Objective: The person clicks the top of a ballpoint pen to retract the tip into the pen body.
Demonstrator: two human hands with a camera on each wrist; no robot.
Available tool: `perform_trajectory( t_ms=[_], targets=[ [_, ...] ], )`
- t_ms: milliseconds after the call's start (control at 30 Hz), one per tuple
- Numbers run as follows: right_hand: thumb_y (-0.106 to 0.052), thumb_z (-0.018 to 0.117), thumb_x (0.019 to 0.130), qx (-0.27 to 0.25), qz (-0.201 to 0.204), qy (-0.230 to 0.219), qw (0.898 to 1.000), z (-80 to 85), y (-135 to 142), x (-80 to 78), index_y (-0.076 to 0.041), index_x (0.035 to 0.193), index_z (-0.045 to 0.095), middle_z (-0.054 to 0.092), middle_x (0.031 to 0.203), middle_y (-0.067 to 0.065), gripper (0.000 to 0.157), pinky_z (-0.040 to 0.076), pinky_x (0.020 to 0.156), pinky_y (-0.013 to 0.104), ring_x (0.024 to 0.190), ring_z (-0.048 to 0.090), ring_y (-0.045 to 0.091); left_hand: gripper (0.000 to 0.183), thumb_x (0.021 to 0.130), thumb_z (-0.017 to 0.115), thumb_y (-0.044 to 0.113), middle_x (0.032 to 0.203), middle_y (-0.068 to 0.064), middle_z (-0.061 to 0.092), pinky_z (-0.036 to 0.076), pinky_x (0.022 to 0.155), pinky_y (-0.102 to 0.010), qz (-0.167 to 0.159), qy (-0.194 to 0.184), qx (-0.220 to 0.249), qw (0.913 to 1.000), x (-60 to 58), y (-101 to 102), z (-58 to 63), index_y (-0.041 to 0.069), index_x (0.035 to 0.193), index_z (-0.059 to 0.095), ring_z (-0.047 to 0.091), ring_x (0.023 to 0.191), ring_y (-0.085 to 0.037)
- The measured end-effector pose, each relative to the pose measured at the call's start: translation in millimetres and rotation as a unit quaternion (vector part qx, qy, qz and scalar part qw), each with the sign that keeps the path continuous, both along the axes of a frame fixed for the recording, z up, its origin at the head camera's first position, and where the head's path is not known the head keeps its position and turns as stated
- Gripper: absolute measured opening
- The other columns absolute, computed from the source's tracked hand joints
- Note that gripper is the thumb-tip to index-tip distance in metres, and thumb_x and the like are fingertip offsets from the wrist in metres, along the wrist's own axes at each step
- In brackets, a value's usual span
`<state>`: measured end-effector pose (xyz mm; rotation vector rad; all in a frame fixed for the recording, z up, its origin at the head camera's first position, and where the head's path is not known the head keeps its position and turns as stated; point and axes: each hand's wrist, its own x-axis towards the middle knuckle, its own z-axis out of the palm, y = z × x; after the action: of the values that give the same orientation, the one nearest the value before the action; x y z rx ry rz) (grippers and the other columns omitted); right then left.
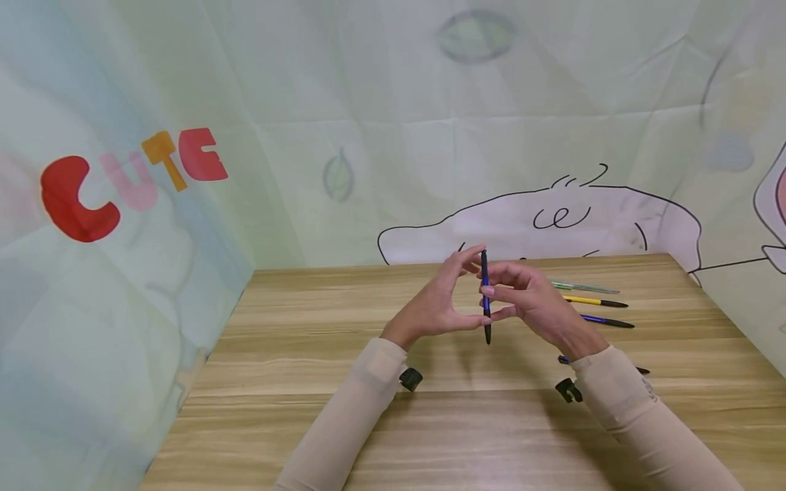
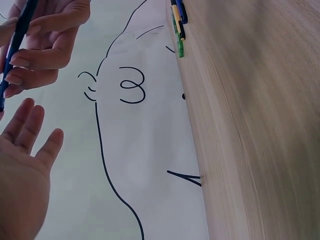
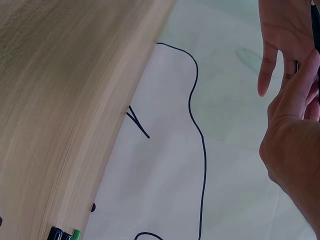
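Note:
A blue-and-black pen (image 1: 486, 273) stands nearly upright above the table, its black tip pointing down. My right hand (image 1: 540, 303) pinches its barrel between thumb and fingers. My left hand (image 1: 432, 303) is spread in a C shape beside it, with a fingertip at the pen's top end and the thumb at its lower part. In the left wrist view, the fingers of my left hand (image 2: 22, 170) extend loosely, and the right hand's curled fingers (image 2: 50, 50) lie along the pen. The right wrist view cuts off part of the pen (image 3: 316, 30).
On the wooden table (image 1: 295, 382), right of my hands, lie a green clear pen (image 1: 589, 288), a yellow pen (image 1: 595, 301) and a blue pen (image 1: 608, 320). Another blue-and-black pen (image 1: 641, 370) is partly hidden by my right wrist. A printed cloth (image 1: 344, 88) hangs behind the table.

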<state>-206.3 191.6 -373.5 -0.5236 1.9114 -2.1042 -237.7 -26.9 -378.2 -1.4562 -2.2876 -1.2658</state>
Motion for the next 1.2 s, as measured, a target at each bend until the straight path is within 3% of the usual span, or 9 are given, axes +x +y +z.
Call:
perform_trajectory(
  t_ms=[233, 467, 767, 967, 1200],
  targets=[
    [-0.008, 0.065, 0.099, -0.007, 0.003, -0.008, 1.0, -0.4, -0.3, 0.5, -0.012, 0.115, 0.068, 0.06, 0.107, 0.003, 0.016, 0.062, 0.081, 0.05, 0.097, 0.063, 0.016, 0.109, 0.078, 0.089, 0.019, 0.148, -0.011, 0.041, 0.038, 0.117, -0.035, -0.004, -0.007, 0.001, 1.0, -0.9, 0.2, -1.2, 0.018, 0.16, 0.018, 0.045, 0.131, -0.018],
    [-0.008, 0.064, 0.099, -0.014, 0.003, -0.017, 1.0, -0.2, -1.0, 1.5, -0.009, 0.116, 0.067, 0.06, 0.106, 0.003, 0.016, 0.061, 0.081, 0.052, 0.096, 0.062, 0.016, 0.108, 0.078, 0.088, 0.017, 0.148, -0.015, 0.041, 0.039, 0.117, -0.044, -0.014, -0.014, 0.006, 0.9998, -0.4, 0.2, -1.5, 0.017, 0.16, 0.017, 0.045, 0.131, -0.02],
    [-0.011, 0.065, 0.1, -0.01, 0.004, -0.021, 1.0, 2.1, -0.7, 1.2, -0.01, 0.117, 0.067, 0.062, 0.105, 0.001, 0.017, 0.061, 0.081, 0.051, 0.097, 0.061, 0.016, 0.106, 0.079, 0.088, 0.015, 0.149, -0.01, 0.042, 0.036, 0.119, -0.042, -0.018, -0.029, 0.01, 0.9994, 0.2, 0.5, -0.4, 0.017, 0.159, 0.018, 0.045, 0.131, -0.022],
    [-0.011, 0.065, 0.099, -0.014, 0.001, -0.027, 1.0, 2.4, -1.0, 0.5, -0.01, 0.117, 0.068, 0.062, 0.105, 0.001, 0.017, 0.061, 0.08, 0.051, 0.097, 0.061, 0.016, 0.106, 0.079, 0.087, 0.016, 0.148, -0.008, 0.041, 0.035, 0.119, -0.039, -0.017, -0.024, 0.007, 0.9995, 0.1, 0.9, -0.8, 0.018, 0.159, 0.018, 0.045, 0.131, -0.02],
    [-0.009, 0.065, 0.099, -0.023, 0.013, -0.027, 0.999, 1.2, -0.8, -0.8, -0.012, 0.115, 0.068, 0.063, 0.104, 0.0, 0.017, 0.061, 0.081, 0.051, 0.095, 0.062, 0.014, 0.11, 0.078, 0.088, 0.015, 0.144, -0.009, 0.044, 0.038, 0.117, -0.042, -0.01, -0.008, 0.004, 0.9999, -0.4, 0.9, -0.7, 0.017, 0.16, 0.015, 0.045, 0.131, -0.018]
  ],
)
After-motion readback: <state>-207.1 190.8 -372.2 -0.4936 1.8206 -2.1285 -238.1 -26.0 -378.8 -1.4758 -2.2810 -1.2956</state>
